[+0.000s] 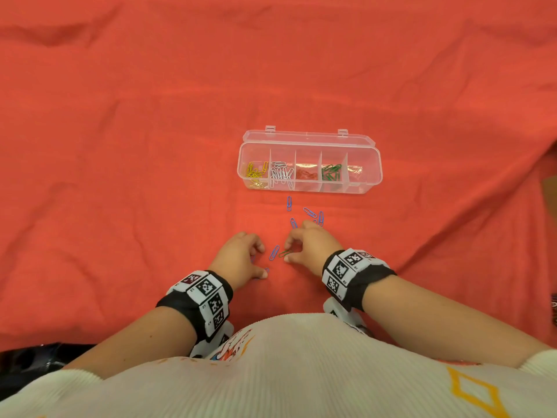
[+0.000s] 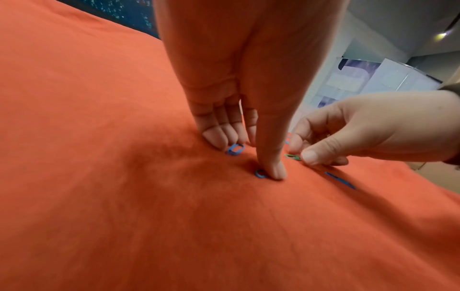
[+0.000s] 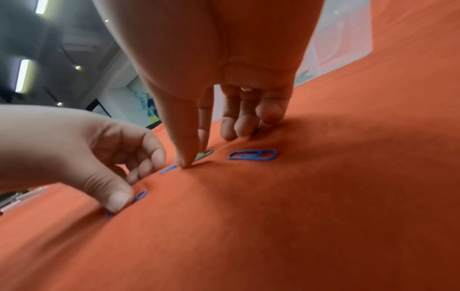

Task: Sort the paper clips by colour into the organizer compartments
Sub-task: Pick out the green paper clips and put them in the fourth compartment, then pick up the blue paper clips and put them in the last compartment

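Observation:
A clear organizer (image 1: 366, 164) lies open on the red cloth, with yellow, white, red and green clips in separate compartments. Several blue paper clips (image 1: 289, 203) are scattered in front of it. My right hand (image 1: 286, 252) has thumb and index finger closed on a green paper clip (image 1: 285, 253) that lies on the cloth; the right wrist view shows this green clip (image 3: 205, 154) between those two fingers. My left hand (image 1: 262, 260) rests beside it, the thumb pressing a blue clip (image 2: 260, 173) into the cloth. Another blue clip (image 2: 235, 149) sits at its curled fingertips.
A blue clip (image 1: 274, 252) lies between the two hands. The cloth (image 1: 150, 146) is wrinkled, with folds at the right. A black object (image 1: 30, 363) sits at the lower left and a brown edge (image 1: 550, 188) at the far right.

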